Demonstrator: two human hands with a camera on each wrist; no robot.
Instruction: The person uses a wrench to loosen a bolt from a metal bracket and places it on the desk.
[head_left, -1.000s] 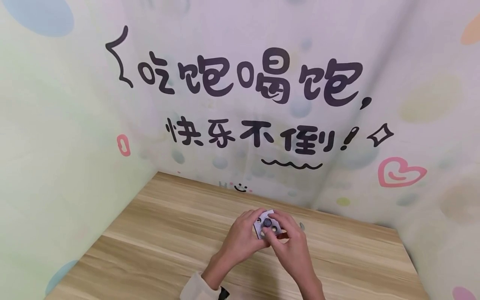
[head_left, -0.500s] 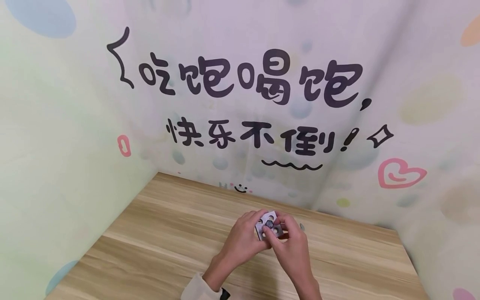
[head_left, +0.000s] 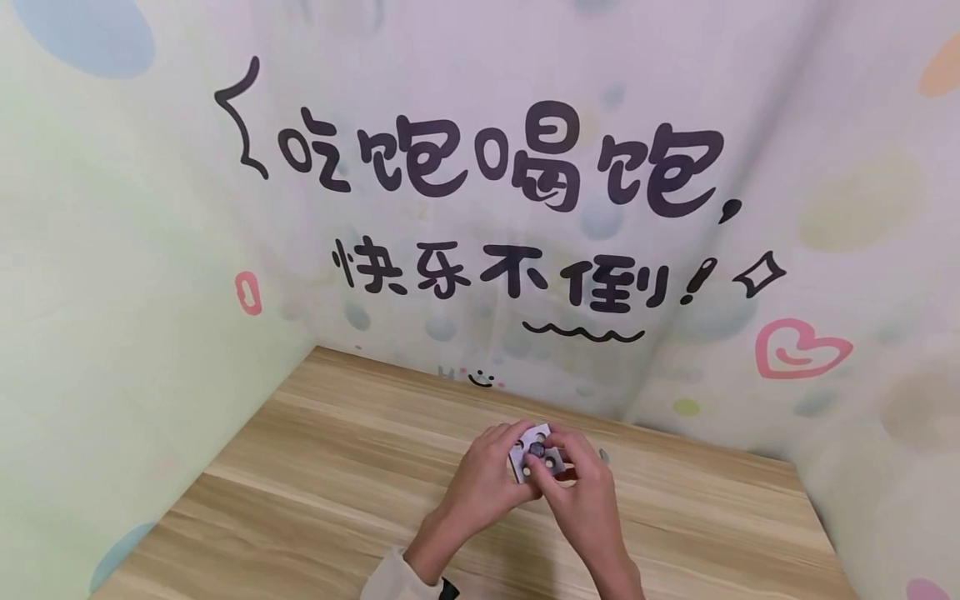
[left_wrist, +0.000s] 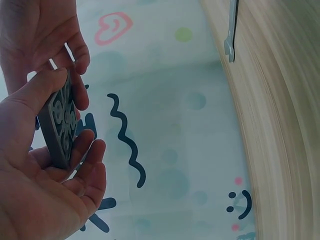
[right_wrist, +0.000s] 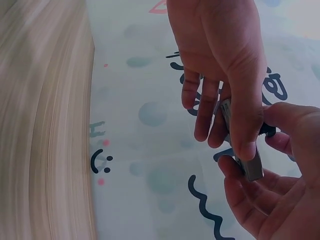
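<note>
My left hand (head_left: 487,471) grips a grey metal plate (head_left: 530,434) with several round holes, held up over the table. In the left wrist view my left thumb lies along the edge of the plate (left_wrist: 53,132), its fingers behind. A dark bolt (head_left: 537,450) stands out from the middle of the plate's face. My right hand (head_left: 585,483) pinches the bolt's head between thumb and finger. The right wrist view shows the bolt (right_wrist: 268,129) between the right hand's (right_wrist: 290,195) fingertips, while other fingers lie by the plate's lower end.
A wrench (left_wrist: 231,35) lies on the wooden table (left_wrist: 280,125), mostly hidden behind the right hand in the head view. Printed cloth walls (head_left: 450,333) with black lettering close off the back and sides of the table (head_left: 337,433).
My right index finger has shifted from over the plate's top toward its right side, uncovering a hole. The bolt's head looks slightly turned. My left hand keeps its grip almost unmoved.
</note>
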